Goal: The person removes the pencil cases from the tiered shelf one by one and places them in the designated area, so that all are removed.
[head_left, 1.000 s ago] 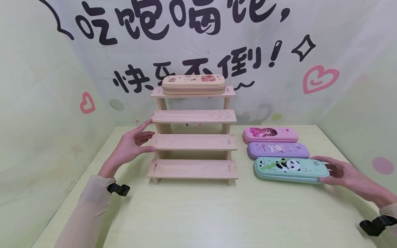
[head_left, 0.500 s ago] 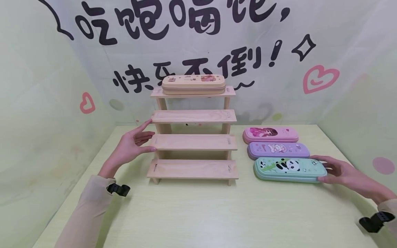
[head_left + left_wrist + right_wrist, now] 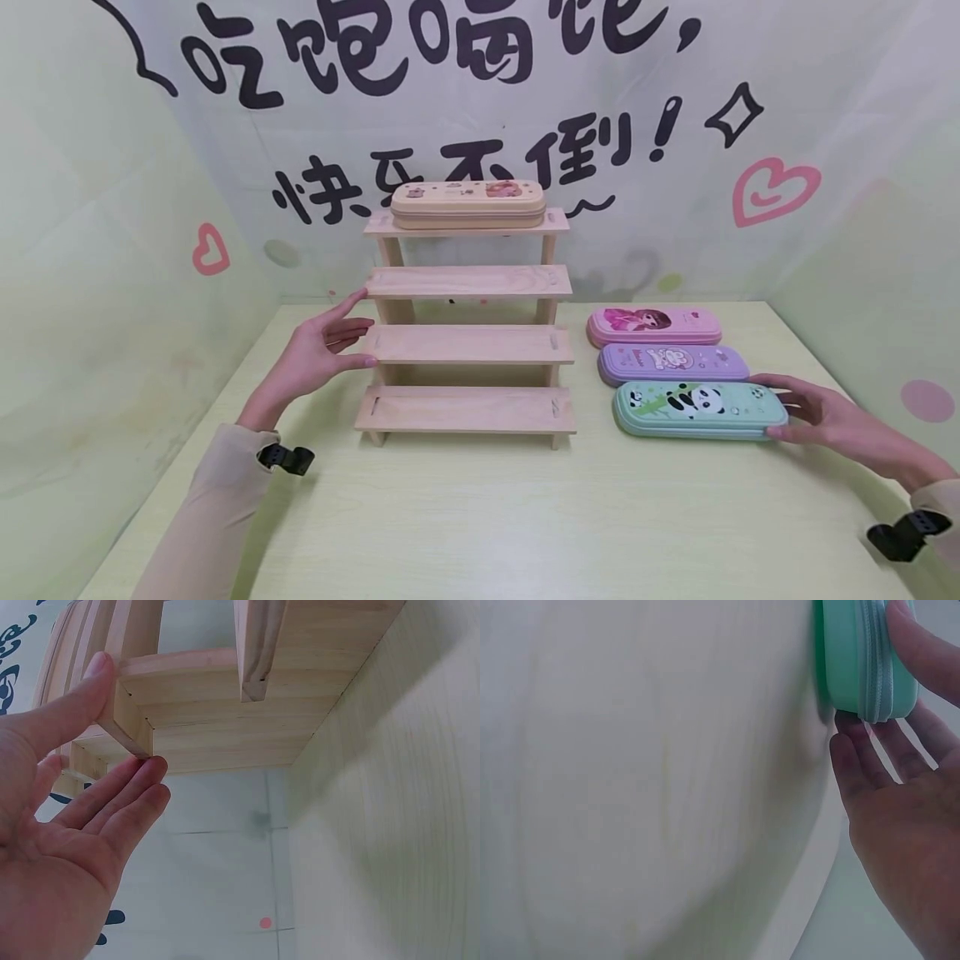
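At the left of a four-step wooden display stand (image 3: 465,343), my left hand (image 3: 313,350) pinches the end of one shelf board. In the left wrist view, the thumb lies on one face of the board (image 3: 129,724) and the fingertips touch its other side. My right hand (image 3: 832,417) grips the right end of a mint-green pencil case (image 3: 697,408) with a panda print, thumb in front and fingers behind. The right wrist view shows the zipped end of the green case (image 3: 870,667) between thumb and fingers. Behind it lie a purple pencil case (image 3: 637,362) and a pink pencil case (image 3: 705,325).
A cream pencil case (image 3: 468,204) lies on the stand's top shelf. Beneath everything is a pale wood-grain table (image 3: 480,517). A printed cloth wall (image 3: 660,208) closes off the back, and pale walls rise at both sides.
The green pencil case has shifted slightly left together with my right hand. My left hand has stayed in place on the stand.
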A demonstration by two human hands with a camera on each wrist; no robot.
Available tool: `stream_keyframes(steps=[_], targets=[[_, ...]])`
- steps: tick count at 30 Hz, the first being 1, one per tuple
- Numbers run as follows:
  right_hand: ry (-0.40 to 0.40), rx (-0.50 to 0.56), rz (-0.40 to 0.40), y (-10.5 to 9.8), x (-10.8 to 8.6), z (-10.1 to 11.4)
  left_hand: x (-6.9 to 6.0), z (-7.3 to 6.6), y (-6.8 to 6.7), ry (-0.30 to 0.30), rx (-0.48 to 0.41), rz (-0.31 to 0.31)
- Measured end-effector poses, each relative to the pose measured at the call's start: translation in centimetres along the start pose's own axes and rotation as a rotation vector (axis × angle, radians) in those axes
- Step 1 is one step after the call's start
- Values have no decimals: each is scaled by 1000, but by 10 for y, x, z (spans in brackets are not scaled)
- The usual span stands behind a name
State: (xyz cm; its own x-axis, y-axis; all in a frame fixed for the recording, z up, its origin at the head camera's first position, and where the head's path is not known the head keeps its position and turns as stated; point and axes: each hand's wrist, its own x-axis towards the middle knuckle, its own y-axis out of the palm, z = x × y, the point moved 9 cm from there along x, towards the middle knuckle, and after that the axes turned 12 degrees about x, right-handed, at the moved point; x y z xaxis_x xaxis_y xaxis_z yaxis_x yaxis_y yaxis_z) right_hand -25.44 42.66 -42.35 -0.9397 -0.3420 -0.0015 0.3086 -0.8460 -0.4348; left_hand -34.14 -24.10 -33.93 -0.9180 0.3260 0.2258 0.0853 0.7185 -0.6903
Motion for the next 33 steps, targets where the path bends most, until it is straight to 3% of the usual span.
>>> stream_keyframes(steps=[6, 13, 33], targets=[[6, 1, -6, -1, 0, -2, 0, -3, 1, 7, 7, -1], [-47, -37, -5, -3, 1, 0, -2, -2, 1, -7, 13, -7], [-55, -67, -10, -5, 3, -3, -7, -2, 4, -2, 12, -14]])
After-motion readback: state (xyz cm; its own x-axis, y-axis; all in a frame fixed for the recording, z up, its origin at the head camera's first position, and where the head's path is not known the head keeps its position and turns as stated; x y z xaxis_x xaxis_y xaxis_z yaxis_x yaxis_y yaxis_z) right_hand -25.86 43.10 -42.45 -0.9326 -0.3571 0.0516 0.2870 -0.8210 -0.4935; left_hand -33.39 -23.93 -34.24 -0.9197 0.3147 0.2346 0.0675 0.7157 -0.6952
